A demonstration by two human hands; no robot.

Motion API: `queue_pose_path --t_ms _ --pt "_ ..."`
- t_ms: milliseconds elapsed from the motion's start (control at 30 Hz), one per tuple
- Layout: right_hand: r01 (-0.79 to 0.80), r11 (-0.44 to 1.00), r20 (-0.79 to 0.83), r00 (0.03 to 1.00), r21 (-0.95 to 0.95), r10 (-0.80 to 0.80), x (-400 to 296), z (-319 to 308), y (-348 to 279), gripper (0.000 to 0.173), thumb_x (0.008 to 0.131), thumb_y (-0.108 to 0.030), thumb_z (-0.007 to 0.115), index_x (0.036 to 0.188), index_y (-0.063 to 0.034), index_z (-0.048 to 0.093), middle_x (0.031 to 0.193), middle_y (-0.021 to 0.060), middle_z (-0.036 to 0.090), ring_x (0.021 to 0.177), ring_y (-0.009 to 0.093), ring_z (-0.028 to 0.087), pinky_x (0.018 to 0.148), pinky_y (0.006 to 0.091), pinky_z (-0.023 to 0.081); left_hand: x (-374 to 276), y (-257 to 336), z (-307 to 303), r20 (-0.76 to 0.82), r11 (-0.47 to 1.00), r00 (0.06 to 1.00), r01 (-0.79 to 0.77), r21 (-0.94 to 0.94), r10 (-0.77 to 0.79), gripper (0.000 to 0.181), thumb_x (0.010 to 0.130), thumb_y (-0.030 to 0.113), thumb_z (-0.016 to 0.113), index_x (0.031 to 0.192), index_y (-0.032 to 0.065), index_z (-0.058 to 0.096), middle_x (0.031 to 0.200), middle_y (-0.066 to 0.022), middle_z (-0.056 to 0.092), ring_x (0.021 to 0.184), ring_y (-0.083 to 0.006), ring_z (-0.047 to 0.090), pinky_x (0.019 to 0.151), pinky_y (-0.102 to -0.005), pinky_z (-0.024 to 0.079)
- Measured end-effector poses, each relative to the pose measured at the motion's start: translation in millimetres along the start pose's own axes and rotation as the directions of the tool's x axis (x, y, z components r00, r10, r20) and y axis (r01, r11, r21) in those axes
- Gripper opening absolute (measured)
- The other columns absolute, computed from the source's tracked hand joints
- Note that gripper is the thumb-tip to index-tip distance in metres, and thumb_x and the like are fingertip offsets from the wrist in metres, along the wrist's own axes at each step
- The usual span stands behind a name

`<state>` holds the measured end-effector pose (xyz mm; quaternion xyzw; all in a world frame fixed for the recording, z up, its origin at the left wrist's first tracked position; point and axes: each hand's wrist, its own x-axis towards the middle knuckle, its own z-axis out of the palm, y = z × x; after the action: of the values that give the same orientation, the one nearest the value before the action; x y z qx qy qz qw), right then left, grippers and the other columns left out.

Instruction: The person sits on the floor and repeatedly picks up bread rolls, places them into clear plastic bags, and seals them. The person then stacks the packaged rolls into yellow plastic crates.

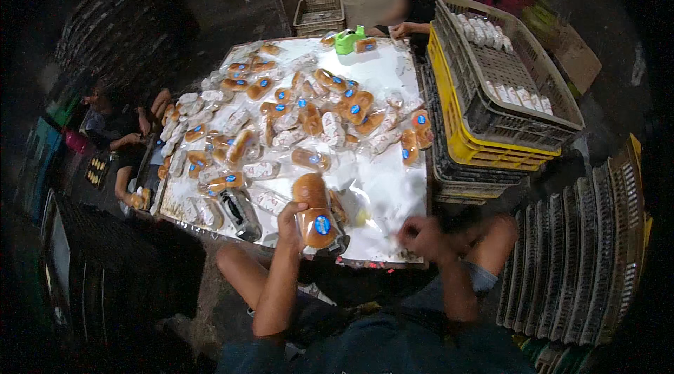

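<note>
My left hand holds a long bread bun in clear plastic wrap, which bears a round blue sticker, over the near edge of the white table. Under and beside that bun show another bun and part of a dark object. My right hand is at the table's near right corner, blurred; whether its fingers hold anything cannot be made out. A dark tape dispenser lies to the left of my left hand. Many wrapped buns, some with blue stickers and some showing white printed wrap, are strewn over the table.
Stacked crates stand along the right, the top one with wrapped buns. A green tape dispenser sits at the far edge. One person works at the far side, another person at the left. Trays stand at the lower right.
</note>
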<state>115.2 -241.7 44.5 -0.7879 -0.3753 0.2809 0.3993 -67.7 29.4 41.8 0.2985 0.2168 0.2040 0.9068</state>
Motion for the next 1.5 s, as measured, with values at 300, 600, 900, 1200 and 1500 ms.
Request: queue_pose_path --t_ms 300,600,900,1200,1500 --pt "0.196 0.898 0.725 0.667 -0.393 0.172 -5.6 156.9 87.1 0.059 0.09 -0.057 0.059 0.109 -0.0022 0.069 0.102 0.0197 0.07 0.097 0.028 0.068 0.082 0.0455 0.052 -1.4 -11.9 22.3 -0.027 0.913 0.963 -0.246 0.325 0.269 0.045 0.091 0.021 0.068 0.127 0.0015 0.051 0.111 -0.0111 0.063 0.101 -0.0219 0.063 0.091 -0.0378 0.052" --pt "0.248 0.82 0.053 0.946 0.516 -0.32 34.9 102.3 -38.4 0.051 0.094 -0.03 0.068 0.131 -0.0022 0.046 0.11 0.0103 0.064 0.097 0.017 0.065 0.081 0.0301 0.053 0.1 -28.4 42.1 0.068 0.861 0.954 -0.292 0.417 0.291 0.028 0.094 0.02 0.066 0.114 0.0004 0.061 0.105 -0.008 0.065 0.096 -0.0157 0.061 0.09 -0.0311 0.049" --pt "0.49 0.86 -0.377 0.831 0.144 -0.41 28.0 110.7 -77.4 0.076 0.095 -0.02 0.064 0.152 0.0014 0.019 0.136 0.02 0.055 0.123 0.028 0.057 0.104 0.0373 0.044 8.5 -29.0 26.7 -0.11 0.659 0.794 -0.41 0.631 0.598 0.021 0.102 0.021 0.055 0.1 0.0004 0.062 0.086 -0.0053 0.066 0.074 -0.0099 0.059 0.07 -0.0238 0.049" --pt "-0.024 0.743 -0.18 0.964 0.668 0.194 62.1 101.2 -50.1 0.024 0.097 -0.016 0.063 0.113 0.0009 0.069 0.102 0.007 0.071 0.092 0.011 0.064 0.082 0.025 0.051 -2.7 -43.7 79.4 0.324 -0.174 0.481 -0.332 0.927 0.815 0.038 0.088 0.012 0.067 0.122 -0.0031 0.055 0.109 -0.0231 0.056 0.113 -0.0422 0.049 0.104 -0.0515 0.032" --pt "0.355 0.925 -0.373 0.883 0.136 -0.283 69.3 52.0 -29.4 0.031 0.096 -0.025 0.064 0.112 0.0008 0.067 0.125 0.0129 0.063 0.109 0.018 0.061 0.095 0.0309 0.047 -3.2 -54.1 50.7 0.11 0.395 0.982 -0.164 0.904 0.154 0.031 0.087 0.024 0.075 0.105 -0.0001 0.071 0.103 -0.0174 0.072 0.088 -0.0202 0.07 0.08 -0.0325 0.053"
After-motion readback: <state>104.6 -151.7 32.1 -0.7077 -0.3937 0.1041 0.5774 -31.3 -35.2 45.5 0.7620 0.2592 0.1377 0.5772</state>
